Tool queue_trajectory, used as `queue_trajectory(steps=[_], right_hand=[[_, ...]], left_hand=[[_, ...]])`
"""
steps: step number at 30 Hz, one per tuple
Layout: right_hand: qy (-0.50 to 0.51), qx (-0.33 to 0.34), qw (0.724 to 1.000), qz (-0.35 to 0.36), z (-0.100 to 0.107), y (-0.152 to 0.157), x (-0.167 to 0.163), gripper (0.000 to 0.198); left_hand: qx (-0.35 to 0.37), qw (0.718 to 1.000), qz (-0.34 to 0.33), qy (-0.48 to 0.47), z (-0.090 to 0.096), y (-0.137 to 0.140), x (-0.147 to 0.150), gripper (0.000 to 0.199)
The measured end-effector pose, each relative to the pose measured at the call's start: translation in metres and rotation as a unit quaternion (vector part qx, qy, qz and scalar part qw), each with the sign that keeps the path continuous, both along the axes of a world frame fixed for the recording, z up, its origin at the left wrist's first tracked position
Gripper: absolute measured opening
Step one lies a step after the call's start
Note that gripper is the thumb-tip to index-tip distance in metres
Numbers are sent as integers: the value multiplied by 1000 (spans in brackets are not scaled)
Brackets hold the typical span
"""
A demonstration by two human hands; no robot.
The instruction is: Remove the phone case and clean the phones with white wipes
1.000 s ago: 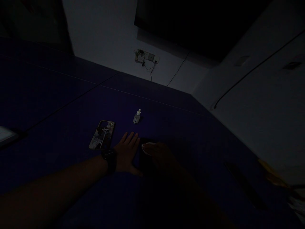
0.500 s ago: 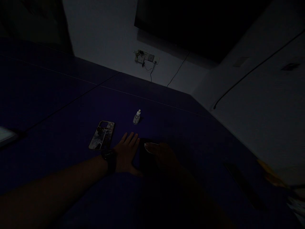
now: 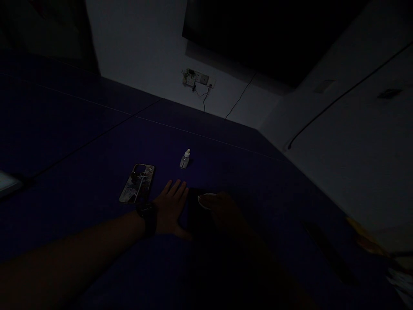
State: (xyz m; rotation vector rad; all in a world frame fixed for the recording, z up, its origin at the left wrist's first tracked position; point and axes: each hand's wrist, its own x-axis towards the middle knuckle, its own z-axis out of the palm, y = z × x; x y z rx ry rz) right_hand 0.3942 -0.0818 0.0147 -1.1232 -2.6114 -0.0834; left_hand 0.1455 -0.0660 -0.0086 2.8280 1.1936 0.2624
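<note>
My left hand [image 3: 171, 209], with a dark watch [image 3: 147, 216] on the wrist, lies flat with fingers spread on the dark blue surface. To its right, my right hand [image 3: 222, 211] presses a small white pad [image 3: 204, 201] under its fingertips, over a very dark patch. Whether that patch is an object or shadow I cannot tell. A phone case or cased phone [image 3: 138, 183] with a printed picture lies just beyond the left wrist. Past my fingertips a clear dropper bottle [image 3: 184, 161] with a white top stands upright.
The room is very dim. A long dark strip [image 3: 327, 249] lies on the right. At the left edge sits a pale box-like thing [image 3: 8, 184]. Sockets with cables [image 3: 196, 78] and a large dark screen [image 3: 258, 38] are on the far wall.
My right hand and the white pad have shifted slightly to the right. My left hand stays in place.
</note>
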Motion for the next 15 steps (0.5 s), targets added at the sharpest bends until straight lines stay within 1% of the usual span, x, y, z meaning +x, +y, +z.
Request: queue_trajectory(steps=[2, 4, 6, 7, 9, 10, 13, 15], right_hand=[[8, -8, 1000, 15, 2, 0, 5, 41], [10, -22, 998, 56, 3, -3, 2, 39], [5, -36, 995, 88, 4, -8, -6, 44], [0, -39, 995, 91, 4, -9, -10, 48], [-7, -34, 997, 68, 6, -11, -14, 52], [-5, -29, 998, 50, 8, -12, -14, 51], [14, -28, 1000, 1, 13, -11, -6, 39], [21, -37, 999, -5, 16, -12, -2, 34]], left_hand=[[10, 1000, -2, -8, -1, 0, 0, 125], [14, 1000, -2, -10, -2, 0, 0, 125], [12, 1000, 0, -6, -2, 0, 0, 127], [11, 1000, 1, -4, -2, 0, 0, 127], [12, 1000, 3, -3, -2, 0, 0, 128], [12, 1000, 3, -2, -2, 0, 0, 128], [11, 1000, 3, -2, -2, 0, -1, 129], [11, 1000, 1, -4, -1, 0, -1, 128]])
